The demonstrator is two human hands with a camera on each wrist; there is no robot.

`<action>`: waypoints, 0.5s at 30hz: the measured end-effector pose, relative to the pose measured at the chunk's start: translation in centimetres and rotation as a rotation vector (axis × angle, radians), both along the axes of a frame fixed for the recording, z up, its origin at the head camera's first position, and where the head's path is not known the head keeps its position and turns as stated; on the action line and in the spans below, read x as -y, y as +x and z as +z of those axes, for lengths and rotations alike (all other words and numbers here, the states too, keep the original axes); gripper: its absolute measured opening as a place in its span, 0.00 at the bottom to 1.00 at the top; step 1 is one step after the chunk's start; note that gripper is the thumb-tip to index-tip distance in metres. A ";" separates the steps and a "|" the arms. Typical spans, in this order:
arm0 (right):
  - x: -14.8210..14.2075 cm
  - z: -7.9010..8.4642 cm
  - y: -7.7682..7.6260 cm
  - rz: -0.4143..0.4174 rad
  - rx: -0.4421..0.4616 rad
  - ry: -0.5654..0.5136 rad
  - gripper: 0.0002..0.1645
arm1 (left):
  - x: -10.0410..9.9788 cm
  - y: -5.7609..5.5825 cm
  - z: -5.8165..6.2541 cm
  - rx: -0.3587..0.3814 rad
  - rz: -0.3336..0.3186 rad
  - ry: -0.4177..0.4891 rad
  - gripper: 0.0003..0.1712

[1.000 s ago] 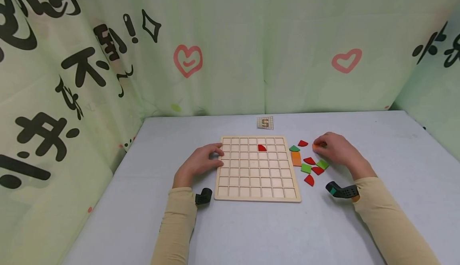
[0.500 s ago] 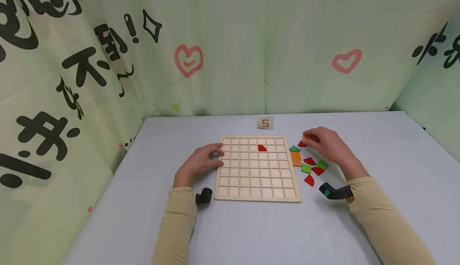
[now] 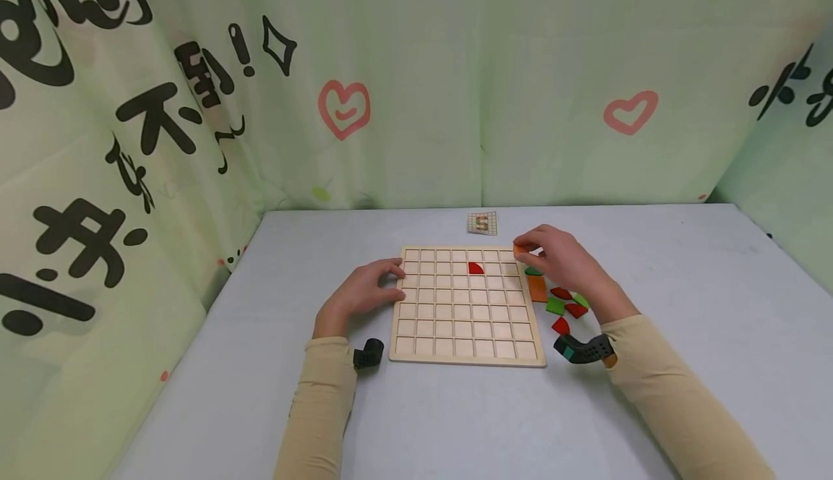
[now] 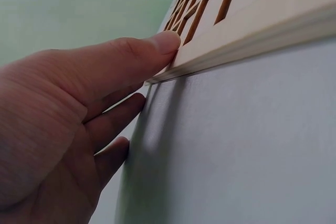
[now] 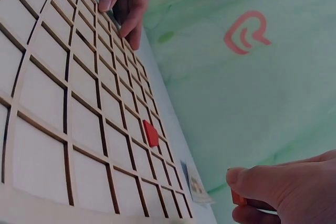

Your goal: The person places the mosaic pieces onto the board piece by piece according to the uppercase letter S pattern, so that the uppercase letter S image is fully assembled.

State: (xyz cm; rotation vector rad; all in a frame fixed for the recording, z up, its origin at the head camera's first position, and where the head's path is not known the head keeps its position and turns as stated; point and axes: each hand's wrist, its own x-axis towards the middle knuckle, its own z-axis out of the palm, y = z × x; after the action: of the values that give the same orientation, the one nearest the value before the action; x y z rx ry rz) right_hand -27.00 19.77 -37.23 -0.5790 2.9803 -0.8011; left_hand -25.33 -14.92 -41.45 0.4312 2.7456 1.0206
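Observation:
A wooden grid board (image 3: 468, 362) lies on the table in the head view. My left hand (image 3: 364, 292) rests at its left edge; in the left wrist view, the thumb (image 4: 167, 42) touches the frame and the other fingers are loosely bent. My right hand (image 3: 565, 259) pinches an orange piece (image 3: 518, 249) above the board's far right corner. Most of that piece is hidden by fingers; a bit of the orange piece (image 5: 238, 198) shows in the right wrist view. One red quarter-round piece (image 3: 476, 268) sits in a cell in the second row from the far edge.
Right of the board lie an orange piece (image 3: 537, 289), a partly hidden dark green piece (image 3: 534, 271), a light green square (image 3: 555, 306) and several red pieces (image 3: 576, 310). A small picture card (image 3: 482, 223) lies beyond the board. Curtains (image 3: 416, 140) stand behind the table.
My right hand has carried the orange piece leftward and away from me, from the loose pieces to the board's far right corner. The left hand and the board have stayed put.

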 end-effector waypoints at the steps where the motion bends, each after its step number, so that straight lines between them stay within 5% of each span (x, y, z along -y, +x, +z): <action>1: 0.2 0.0 0.0 0.007 -0.001 0.002 0.20 | 0.0 0.0 0.0 -0.001 -0.001 0.001 0.19; 15: 3.7 -0.3 -0.7 0.146 0.015 0.045 0.17 | 0.0 0.0 0.2 0.000 -0.009 -0.014 0.21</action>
State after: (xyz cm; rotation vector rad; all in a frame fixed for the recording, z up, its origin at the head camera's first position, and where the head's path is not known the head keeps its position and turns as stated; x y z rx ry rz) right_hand -27.68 16.08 -37.58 -0.7731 2.8923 -0.7230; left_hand -25.34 -14.94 -41.25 0.4406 2.7467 0.9985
